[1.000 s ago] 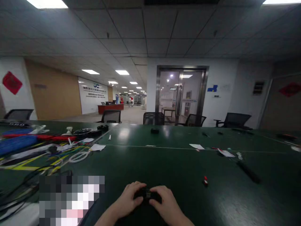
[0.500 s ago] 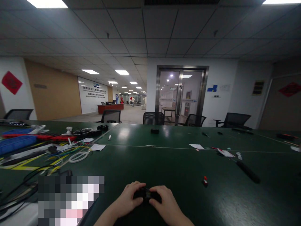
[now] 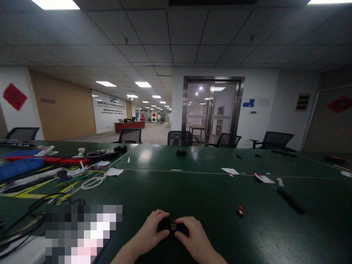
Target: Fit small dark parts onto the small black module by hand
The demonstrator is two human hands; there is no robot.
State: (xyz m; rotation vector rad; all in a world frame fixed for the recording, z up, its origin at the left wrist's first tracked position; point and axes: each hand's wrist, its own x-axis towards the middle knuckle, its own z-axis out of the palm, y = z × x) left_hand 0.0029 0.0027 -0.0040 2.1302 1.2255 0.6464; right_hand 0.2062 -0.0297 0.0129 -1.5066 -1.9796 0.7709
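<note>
Both my hands meet low in the middle of the head view, around a small black object point(image 3: 173, 226) with a lighter, yellowish-grey patch at its centre. My left hand point(image 3: 154, 230) grips its left end between thumb and fingers. On the other end, the thumb and fingers of my right hand point(image 3: 191, 234) are closed the same way. Much of the object is hidden by my fingers, and its kind cannot be made out. To the right lies a small red, white and black item point(image 3: 240, 211) on the dark green table point(image 3: 209, 198).
Cables, a white coil point(image 3: 92, 183) and blue trays point(image 3: 20, 168) crowd the left side. A black block point(image 3: 181, 153) sits at the far middle. On the right are a black-handled tool point(image 3: 290, 200) and paper point(image 3: 264, 178). A blurred-out area covers the lower left.
My hands keep nearly the same place and grip on the black object. Far in the background, a person has shifted slightly to the right.
</note>
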